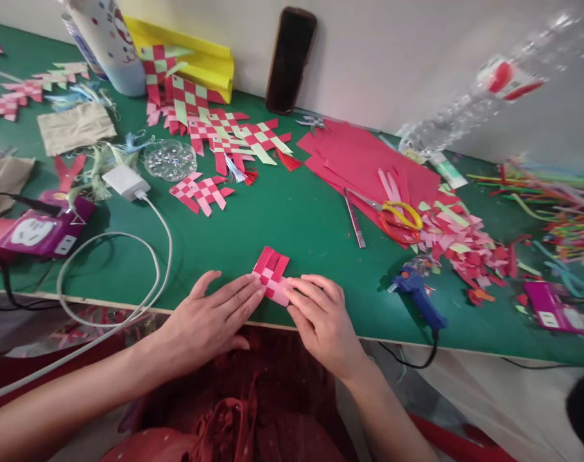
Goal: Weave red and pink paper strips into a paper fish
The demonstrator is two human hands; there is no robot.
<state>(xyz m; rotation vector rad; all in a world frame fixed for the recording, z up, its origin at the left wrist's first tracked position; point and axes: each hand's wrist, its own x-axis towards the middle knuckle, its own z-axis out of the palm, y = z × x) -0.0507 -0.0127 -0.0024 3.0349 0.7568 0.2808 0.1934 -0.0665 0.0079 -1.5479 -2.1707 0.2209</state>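
Note:
A small woven piece of red and pink paper strips (271,273) lies near the front edge of the green table, between my two hands. My left hand (215,314) reaches in with fingers stretched out flat, their tips resting on the left side of the weave. At the paper's lower right corner, my right hand (323,317) has its fingers and thumb closed on the pink edge. Finished woven paper fish (203,191) in red and pink lie farther back, and more fish (190,96) in red and pale green are piled behind them.
Scissors (402,215), a slim cutter (354,218) and red paper sheets (364,154) lie to the right. A blue glue gun (421,298) stands near paper scraps (458,234). A white cable (167,240) loops at left. A phone (291,61) leans on the wall.

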